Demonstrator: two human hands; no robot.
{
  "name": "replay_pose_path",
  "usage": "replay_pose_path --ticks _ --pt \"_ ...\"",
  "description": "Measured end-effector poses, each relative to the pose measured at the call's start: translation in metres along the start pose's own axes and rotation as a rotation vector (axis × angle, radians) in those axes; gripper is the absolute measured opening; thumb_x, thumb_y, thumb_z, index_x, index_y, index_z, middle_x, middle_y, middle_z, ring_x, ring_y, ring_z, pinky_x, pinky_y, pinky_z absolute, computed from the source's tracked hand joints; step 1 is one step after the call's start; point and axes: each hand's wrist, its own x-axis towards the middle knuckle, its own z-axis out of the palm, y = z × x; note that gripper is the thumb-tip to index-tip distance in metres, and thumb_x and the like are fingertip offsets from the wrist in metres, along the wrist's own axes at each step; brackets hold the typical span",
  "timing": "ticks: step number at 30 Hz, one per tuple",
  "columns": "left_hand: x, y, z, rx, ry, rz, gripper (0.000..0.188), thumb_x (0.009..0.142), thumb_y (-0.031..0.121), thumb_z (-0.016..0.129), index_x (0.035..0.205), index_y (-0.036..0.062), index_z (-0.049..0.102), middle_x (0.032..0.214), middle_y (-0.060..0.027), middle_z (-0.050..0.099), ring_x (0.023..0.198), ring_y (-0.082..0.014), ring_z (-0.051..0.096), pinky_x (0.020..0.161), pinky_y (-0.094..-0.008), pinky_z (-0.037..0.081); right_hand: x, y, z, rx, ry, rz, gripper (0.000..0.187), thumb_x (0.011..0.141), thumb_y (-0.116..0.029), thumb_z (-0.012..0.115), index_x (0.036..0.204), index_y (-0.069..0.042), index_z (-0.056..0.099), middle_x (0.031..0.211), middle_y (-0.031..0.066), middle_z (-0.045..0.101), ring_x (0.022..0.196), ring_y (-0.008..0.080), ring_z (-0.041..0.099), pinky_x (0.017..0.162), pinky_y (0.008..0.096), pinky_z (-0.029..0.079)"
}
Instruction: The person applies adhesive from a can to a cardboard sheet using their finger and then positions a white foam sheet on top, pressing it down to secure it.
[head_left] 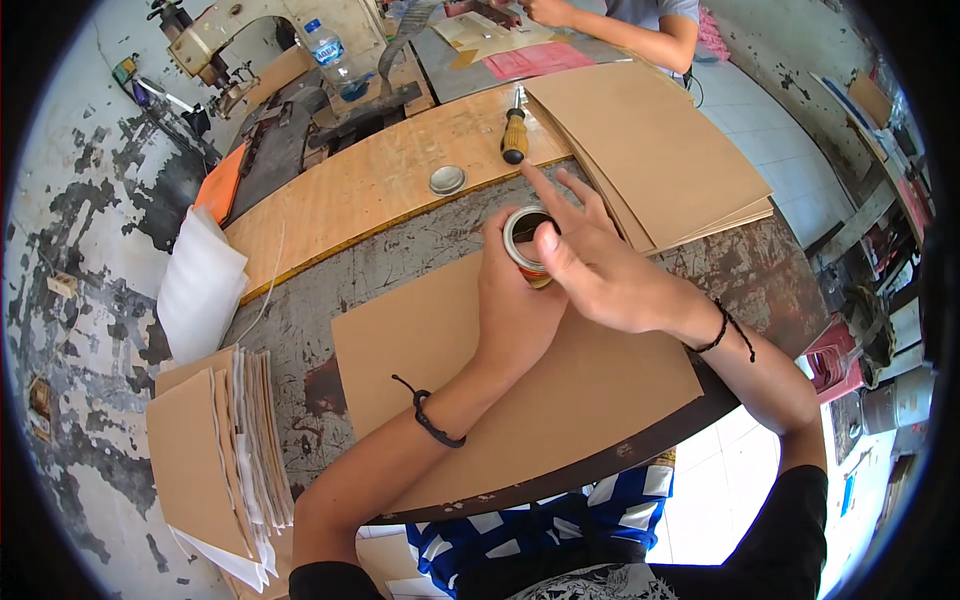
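Note:
My left hand [513, 305] is wrapped round a small open tin can [512, 237], held above a brown cardboard sheet [420, 350]. Dark contents show inside its metal rim. Over the can's right side reaches my right hand [610, 265], fingers spread, with its thumb across the opening; whether the thumb touches the rim I cannot tell. A round metal lid [447, 180] lies on the wooden board beyond the can. Just past my right fingertips is a screwdriver [514, 137] with a yellow and black handle.
Stacked brown cardboard [650, 140] lies at the right rear of the worn table [300, 290]. White foam sheeting [200, 280] and a pile of cardboard pieces [200, 460] are on the left. Behind stand a sewing machine [225, 45] and a plastic bottle [330, 55]. Another person's arm [620, 35] is across the table.

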Motion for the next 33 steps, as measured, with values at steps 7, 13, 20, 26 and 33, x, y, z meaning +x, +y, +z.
replay_pose_path --ticks 7,13,20,26,33 --pt "-0.001 -0.005 -0.002 -0.090 0.021 -0.074 0.058 0.081 0.011 0.078 0.127 0.0007 0.045 0.099 -0.0121 0.068 0.093 -0.0214 0.067 0.081 -0.0341 0.053 -0.008 -0.004 0.015 -0.024 0.083 -0.102 0.065 0.104 -0.054 0.037 0.090 0.000 0.069 0.164 0.0242 0.014 0.145 0.0549 0.014 0.115 0.0622 0.018" --pt "0.001 -0.001 -0.004 -0.001 0.017 0.067 0.061 0.074 0.008 0.081 0.123 0.0017 0.045 0.099 -0.0111 0.067 0.091 -0.0199 0.067 0.080 -0.0324 0.053 -0.010 -0.003 0.016 -0.108 0.102 -0.156 0.066 0.096 -0.061 0.051 0.103 0.000 0.073 0.164 0.0251 0.013 0.144 0.0545 0.015 0.115 0.0623 0.018" --pt "0.003 0.008 -0.005 -0.045 -0.013 0.006 0.067 0.068 0.005 0.083 0.123 0.0027 0.046 0.105 -0.0099 0.065 0.096 -0.0178 0.065 0.083 -0.0311 0.053 -0.013 -0.014 0.010 -0.172 0.097 -0.168 0.077 0.087 -0.068 0.061 0.111 0.004 0.072 0.162 0.0293 0.015 0.144 0.0562 0.012 0.112 0.0649 0.021" --pt "0.004 -0.006 -0.001 -0.196 -0.004 0.037 0.064 0.070 0.003 0.082 0.123 0.0020 0.045 0.106 -0.0103 0.063 0.096 -0.0173 0.064 0.082 -0.0309 0.053 -0.015 -0.017 0.012 -0.219 0.073 -0.123 0.081 0.086 -0.069 0.061 0.112 0.007 0.071 0.159 0.0309 0.020 0.145 0.0543 0.012 0.109 0.0665 0.023" --pt "0.006 -0.011 -0.003 -0.192 -0.121 0.038 0.064 0.075 0.006 0.080 0.127 0.0011 0.044 0.106 -0.0086 0.062 0.096 -0.0157 0.063 0.082 -0.0295 0.052 -0.018 -0.024 0.014 -0.296 0.182 -0.170 0.066 0.092 -0.059 0.060 0.101 0.006 0.072 0.159 0.0285 0.021 0.143 0.0541 0.017 0.111 0.0631 0.023"
